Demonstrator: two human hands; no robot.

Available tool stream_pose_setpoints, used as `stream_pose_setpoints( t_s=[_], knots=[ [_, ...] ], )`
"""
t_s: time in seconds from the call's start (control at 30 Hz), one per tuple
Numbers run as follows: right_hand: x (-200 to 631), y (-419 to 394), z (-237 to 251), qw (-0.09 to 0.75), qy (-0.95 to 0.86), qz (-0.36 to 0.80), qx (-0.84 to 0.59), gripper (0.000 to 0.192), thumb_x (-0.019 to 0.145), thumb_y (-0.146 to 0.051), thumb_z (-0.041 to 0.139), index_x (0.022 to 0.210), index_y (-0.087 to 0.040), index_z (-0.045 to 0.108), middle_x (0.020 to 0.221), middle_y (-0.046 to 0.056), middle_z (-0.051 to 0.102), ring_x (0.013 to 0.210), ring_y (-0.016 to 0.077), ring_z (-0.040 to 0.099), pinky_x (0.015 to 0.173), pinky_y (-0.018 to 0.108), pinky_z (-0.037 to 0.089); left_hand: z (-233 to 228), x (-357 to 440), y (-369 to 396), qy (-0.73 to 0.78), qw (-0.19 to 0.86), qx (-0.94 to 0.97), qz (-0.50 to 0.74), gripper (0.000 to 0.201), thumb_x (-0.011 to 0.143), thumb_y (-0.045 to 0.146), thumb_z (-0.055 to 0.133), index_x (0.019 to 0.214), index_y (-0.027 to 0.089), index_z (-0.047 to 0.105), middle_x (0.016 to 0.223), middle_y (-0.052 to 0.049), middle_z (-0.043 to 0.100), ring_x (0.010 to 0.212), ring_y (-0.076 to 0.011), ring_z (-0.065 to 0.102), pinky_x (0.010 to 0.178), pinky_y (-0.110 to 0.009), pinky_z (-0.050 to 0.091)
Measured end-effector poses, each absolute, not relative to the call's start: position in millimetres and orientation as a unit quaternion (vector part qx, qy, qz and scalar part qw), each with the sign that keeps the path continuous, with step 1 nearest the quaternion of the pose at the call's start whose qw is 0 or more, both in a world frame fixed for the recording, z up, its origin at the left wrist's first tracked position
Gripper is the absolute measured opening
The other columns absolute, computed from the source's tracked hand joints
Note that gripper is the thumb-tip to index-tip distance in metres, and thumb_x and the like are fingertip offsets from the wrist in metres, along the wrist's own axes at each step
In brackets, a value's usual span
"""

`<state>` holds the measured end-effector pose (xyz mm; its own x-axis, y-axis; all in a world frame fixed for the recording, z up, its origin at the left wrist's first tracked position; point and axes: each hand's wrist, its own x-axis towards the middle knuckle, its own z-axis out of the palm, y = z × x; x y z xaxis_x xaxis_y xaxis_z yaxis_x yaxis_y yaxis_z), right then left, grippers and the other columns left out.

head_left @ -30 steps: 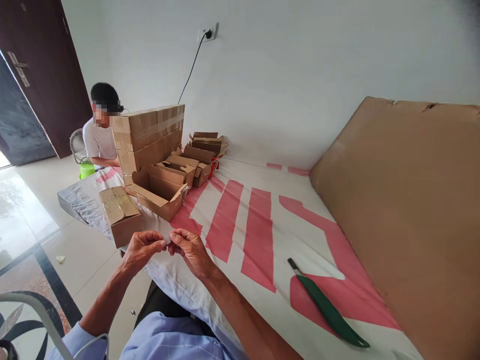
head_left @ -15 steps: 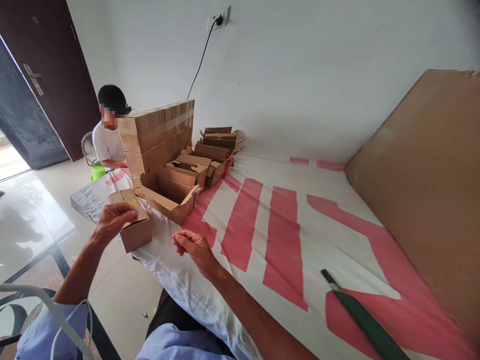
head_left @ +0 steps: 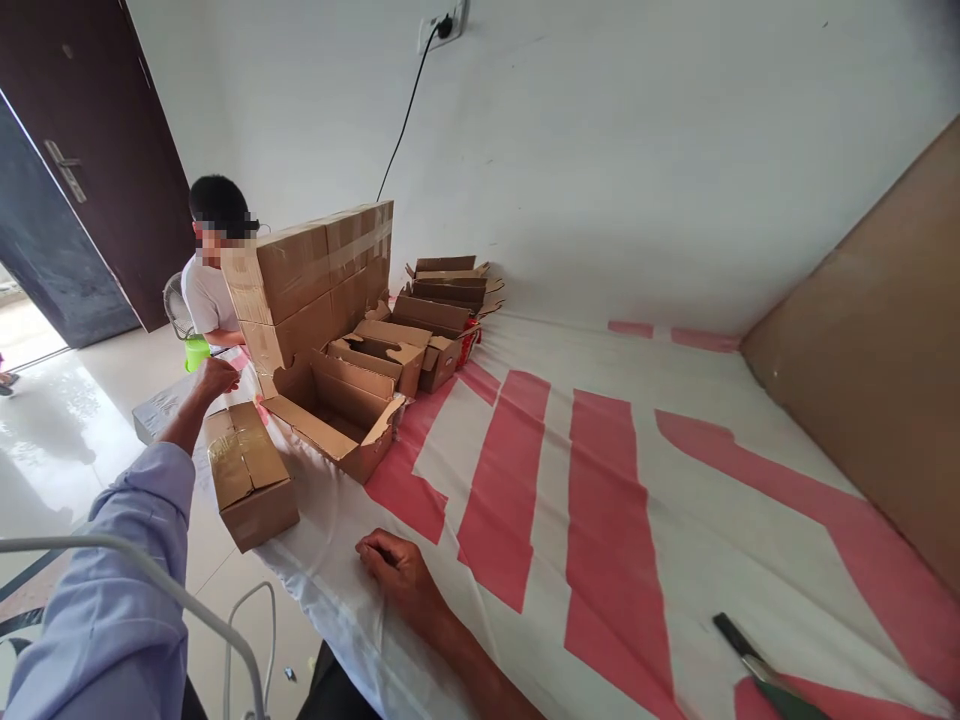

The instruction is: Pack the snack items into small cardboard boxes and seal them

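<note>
My left hand (head_left: pixel 217 378) is stretched out past the far end of a small closed carton (head_left: pixel 255 480). Its fingers are drawn together, and whatever lies between them, if anything, is too small to make out. Clear tape runs along the carton's top at the table's edge. My right hand (head_left: pixel 397 570) rests on the cloth with fingers curled in, and nothing shows in it. Beyond it stands an open empty carton (head_left: pixel 352 400) with its flaps up.
Several more open cartons (head_left: pixel 442 320) line up toward the wall, beside a stack of taped boxes (head_left: pixel 300 280). A person (head_left: pixel 214 290) sits behind the stack. At right lie a green-handled tool (head_left: pixel 761 665) and a large cardboard sheet (head_left: pixel 870 330). A pale cable (head_left: pixel 150 570) crosses the lower left.
My left hand has moved away from the small carton's top to beyond its far end. My right hand has come down slightly nearer me, fingers more curled. The view has shifted a little.
</note>
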<state>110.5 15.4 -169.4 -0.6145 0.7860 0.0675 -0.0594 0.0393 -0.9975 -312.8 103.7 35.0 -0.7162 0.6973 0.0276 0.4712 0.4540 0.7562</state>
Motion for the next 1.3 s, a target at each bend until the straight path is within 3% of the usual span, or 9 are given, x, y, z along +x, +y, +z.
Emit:
stream_pose_setpoints(
  t_s=[0.1, 0.33, 0.43, 0.53, 0.6, 0.73, 0.97, 1.2, 1.3],
  knots=[
    [111, 15, -175, 0.339, -0.658, 0.615, -0.273, 0.030, 0.093, -0.043, 0.059, 0.075, -0.021, 0.068, 0.070, 0.000, 0.056, 0.066, 0.0170, 0.050, 0.064, 0.031, 0.040, 31, -325, 127, 0.847, 0.161, 0.336, 0.378, 0.038, 0.104, 0.039, 0.071, 0.134, 0.016, 0.067, 0.132, -0.011, 0.070, 0.110, -0.0245, 0.072, 0.093, -0.045, 0.064],
    [109, 14, -183, 0.357, -0.700, 0.560, -0.263, 0.029, 0.096, -0.035, 0.056, 0.075, -0.021, 0.069, 0.074, 0.001, 0.062, 0.068, 0.0167, 0.055, 0.065, 0.030, 0.040, 20, -336, 157, 0.831, 0.163, 0.362, 0.390, 0.039, 0.104, 0.039, 0.071, 0.136, 0.018, 0.066, 0.136, -0.011, 0.069, 0.113, -0.0257, 0.072, 0.095, -0.047, 0.064],
    [109, 13, -184, 0.363, -0.705, 0.551, -0.260, 0.028, 0.097, -0.033, 0.056, 0.076, -0.021, 0.069, 0.074, 0.001, 0.063, 0.069, 0.0166, 0.056, 0.066, 0.029, 0.041, 16, -337, 160, 0.813, 0.150, 0.385, 0.411, 0.028, 0.099, 0.035, 0.075, 0.117, 0.014, 0.074, 0.112, -0.009, 0.076, 0.096, -0.0212, 0.074, 0.085, -0.038, 0.064],
    [108, 13, -184, 0.363, -0.707, 0.548, -0.262, 0.026, 0.097, -0.030, 0.056, 0.076, -0.021, 0.069, 0.075, 0.001, 0.064, 0.069, 0.0165, 0.057, 0.067, 0.029, 0.041, 15, -338, 158, 0.790, 0.136, 0.406, 0.439, 0.014, 0.081, 0.026, 0.082, 0.084, 0.012, 0.078, 0.072, -0.005, 0.073, 0.072, -0.0177, 0.071, 0.070, -0.030, 0.060],
    [107, 12, -184, 0.363, -0.706, 0.547, -0.263, 0.026, 0.097, -0.029, 0.056, 0.077, -0.021, 0.070, 0.075, 0.001, 0.064, 0.069, 0.0163, 0.057, 0.067, 0.029, 0.040, 17, -338, 155, 0.778, 0.133, 0.414, 0.453, 0.013, 0.070, 0.025, 0.082, 0.076, 0.015, 0.078, 0.065, -0.004, 0.072, 0.069, -0.0185, 0.071, 0.065, -0.029, 0.057],
    [105, 12, -181, 0.368, -0.704, 0.548, -0.261, 0.026, 0.097, -0.029, 0.056, 0.077, -0.020, 0.071, 0.075, 0.001, 0.065, 0.070, 0.0165, 0.058, 0.067, 0.030, 0.041, 19, -335, 152, 0.772, 0.138, 0.412, 0.463, 0.019, 0.061, 0.028, 0.082, 0.076, 0.018, 0.078, 0.079, -0.007, 0.080, 0.083, -0.0242, 0.074, 0.066, -0.030, 0.057],
    [105, 13, -175, 0.360, -0.690, 0.567, -0.269, 0.024, 0.094, -0.030, 0.059, 0.075, -0.022, 0.071, 0.075, 0.002, 0.066, 0.070, 0.0181, 0.058, 0.068, 0.031, 0.043, 20, -328, 157, 0.789, 0.153, 0.390, 0.450, 0.018, 0.059, 0.027, 0.083, 0.070, 0.018, 0.073, 0.077, -0.010, 0.077, 0.091, -0.0296, 0.074, 0.070, -0.035, 0.058],
    [104, 15, -175, 0.370, -0.685, 0.570, -0.263, 0.025, 0.092, -0.036, 0.060, 0.073, -0.022, 0.070, 0.074, 0.001, 0.066, 0.069, 0.0179, 0.058, 0.069, 0.031, 0.044, 39, -332, 126, 0.774, 0.193, 0.399, 0.452, 0.055, 0.057, 0.045, 0.091, 0.103, 0.019, 0.077, 0.110, -0.015, 0.083, 0.101, -0.0292, 0.077, 0.072, -0.035, 0.061],
    [104, 15, -173, 0.373, -0.685, 0.570, -0.258, 0.026, 0.092, -0.035, 0.059, 0.073, -0.022, 0.070, 0.073, 0.001, 0.064, 0.069, 0.0179, 0.058, 0.068, 0.031, 0.043, 50, -343, 102, 0.767, 0.185, 0.402, 0.465, 0.063, 0.054, 0.046, 0.093, 0.107, 0.018, 0.076, 0.115, -0.018, 0.083, 0.106, -0.0300, 0.077, 0.073, -0.034, 0.061]
  ],
)
